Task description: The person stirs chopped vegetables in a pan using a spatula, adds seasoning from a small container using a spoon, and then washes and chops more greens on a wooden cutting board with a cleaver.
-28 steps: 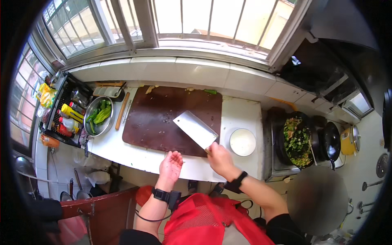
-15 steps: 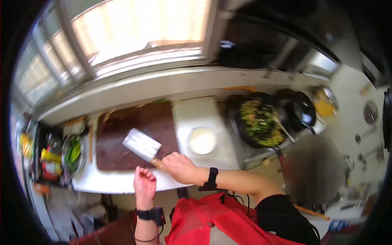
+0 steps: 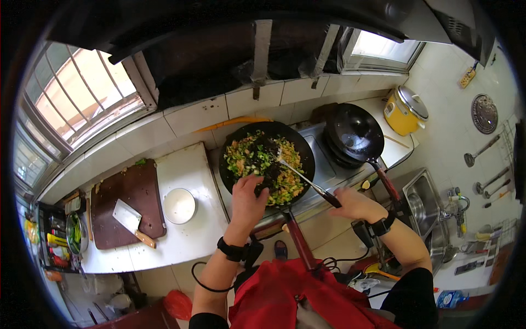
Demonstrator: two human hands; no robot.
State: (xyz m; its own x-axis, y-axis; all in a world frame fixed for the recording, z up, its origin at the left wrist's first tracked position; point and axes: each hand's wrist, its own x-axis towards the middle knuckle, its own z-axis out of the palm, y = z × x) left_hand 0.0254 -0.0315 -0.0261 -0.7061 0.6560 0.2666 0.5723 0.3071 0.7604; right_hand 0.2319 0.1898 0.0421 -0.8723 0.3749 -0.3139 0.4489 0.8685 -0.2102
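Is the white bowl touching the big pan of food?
Apart. The head view shows a strip of white counter between the white bowl and the pan of food.

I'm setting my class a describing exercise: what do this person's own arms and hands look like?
The left hand and right hand wear no gloves. Black straps circle both wrists, each with a dark, boxy device beside it. A thin dark cable loops on the left side. Black sleeves leave both forearms uncovered.
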